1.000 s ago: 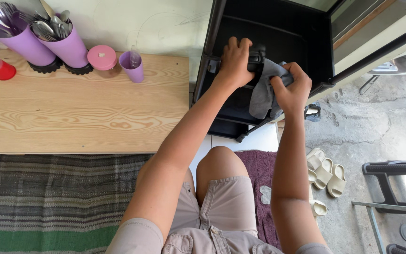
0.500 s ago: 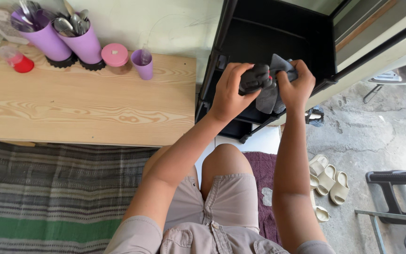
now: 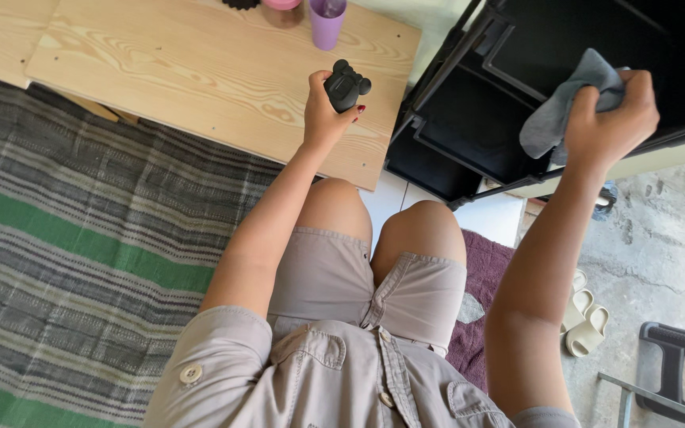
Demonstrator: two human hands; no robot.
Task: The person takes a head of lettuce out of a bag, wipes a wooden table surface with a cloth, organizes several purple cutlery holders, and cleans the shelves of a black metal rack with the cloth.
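1. The left hand (image 3: 323, 107) is clamped on a small black object (image 3: 346, 84), held above the right end of the wooden table (image 3: 200, 71).
2. The right hand (image 3: 608, 119) is clenched on a grey cloth (image 3: 560, 115) (bunched), against the black shelf unit (image 3: 477, 119) at far right.
3. Step in hand, as judged: 1 item lifted clear, cloth at the shelf.
4. A controlled set-down would call for bare table surface.

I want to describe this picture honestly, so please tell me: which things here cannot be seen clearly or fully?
- Head view: the small black object in the left hand; the fingers cover its lower part, so its kind is unclear.
- Grey cloth: bunched in the right hand, part hidden.
- Purple cup: cut off by the top edge.
- Black shelf: too dark to show any contents.
- Beige sandals: partly behind the right arm.
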